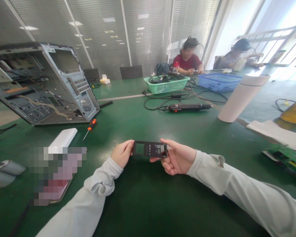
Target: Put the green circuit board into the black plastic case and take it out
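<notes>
A flat black rectangular panel (pixel 150 149) with a window-like opening and several small cutouts is held level above the green table (pixel 138 204). Its left end is pinched between the thumb and fingers of my left hand (pixel 122 153). At the other end, my right hand (pixel 179 156) grips it, thumb along the top edge and fingers curled below. Both sleeves are light grey. Part of each hand's fingers is hidden behind the panel.
An open computer case (pixel 85 103) stands at the left, beside an orange-black screwdriver (pixel 90 126) and a white box (pixel 64 138). Farther back are a power screwdriver (pixel 187 107) and a green basket (pixel 166 86). A pale tumbler (pixel 241 98) and a circuit board (pixel 287 159) are right. Two people sit beyond.
</notes>
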